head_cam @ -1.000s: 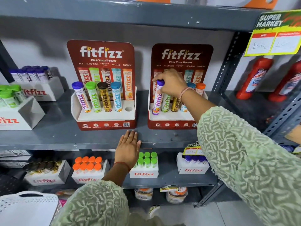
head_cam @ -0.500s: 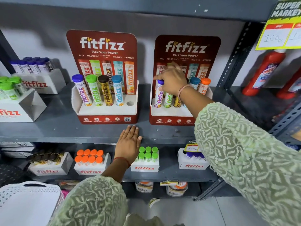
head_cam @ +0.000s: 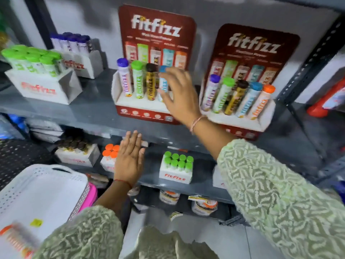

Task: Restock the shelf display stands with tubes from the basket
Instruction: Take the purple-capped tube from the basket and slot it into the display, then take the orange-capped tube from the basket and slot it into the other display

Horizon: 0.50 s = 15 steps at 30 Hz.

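Nearly there, by the look of it: the right display stand [head_cam: 240,116] carries five tubes, purple through orange-capped, so it reads as full. The left display stand [head_cam: 130,103] holds four, purple, green, brown and the blue-capped tube [head_cam: 164,85]; its last slot sits behind the right hand [head_cam: 180,98], so whether it is filled cannot be told. That hand hangs loosely spread in front of the blue-capped tube, fingers slack, gripping nothing that I can see. The left hand [head_cam: 129,161] lies flat and empty against the front edge of the grey shelf [head_cam: 89,111]. Down at lower left, an orange-capped tube [head_cam: 15,240] lies in the white basket [head_cam: 43,191], blurred, probably the piece left to place.
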### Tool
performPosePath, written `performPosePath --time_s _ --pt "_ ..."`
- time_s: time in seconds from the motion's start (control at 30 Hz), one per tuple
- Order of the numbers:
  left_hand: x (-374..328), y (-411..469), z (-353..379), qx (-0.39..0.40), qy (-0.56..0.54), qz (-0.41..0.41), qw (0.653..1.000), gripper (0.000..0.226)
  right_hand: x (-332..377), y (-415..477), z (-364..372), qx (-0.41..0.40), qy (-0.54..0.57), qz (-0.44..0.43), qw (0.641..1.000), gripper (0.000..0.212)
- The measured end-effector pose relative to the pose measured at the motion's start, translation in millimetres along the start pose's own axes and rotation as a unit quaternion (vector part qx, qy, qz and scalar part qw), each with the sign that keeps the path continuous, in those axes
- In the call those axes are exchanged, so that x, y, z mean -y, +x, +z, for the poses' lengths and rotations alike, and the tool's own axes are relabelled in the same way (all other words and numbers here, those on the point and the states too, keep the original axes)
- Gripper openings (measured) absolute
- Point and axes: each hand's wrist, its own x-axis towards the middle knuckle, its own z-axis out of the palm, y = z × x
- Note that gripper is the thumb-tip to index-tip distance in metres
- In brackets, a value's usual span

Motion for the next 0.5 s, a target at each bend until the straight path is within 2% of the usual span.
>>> performPosePath --time_s 0.1,0.2,0.37,0.5 --pt "60.3 -62.4 -30.7 -0.012 0.038 -0.077 0.996 0.064 65.1 -18.3 62.0 0.055 0.145 -0.037 0.987 0.032" --pt "111.7 -137.6 -56.9 -0.021 0.083 -0.206 0.975 0.069 132.0 -42.5 121.6 0.178 0.217 -0.045 0.959 0.034" --pt "160.0 -229.0 -75.2 -0.028 0.116 -0.374 0.920 0.064 211.7 -87.6 204.2 0.409 0.208 -0.121 0.880 0.031" --pt "174.4 -268.8 -76.6 -0.031 0.128 -0.458 0.879 0.054 252.0 -115.8 256.8 0.490 0.196 -0.161 0.834 0.028"
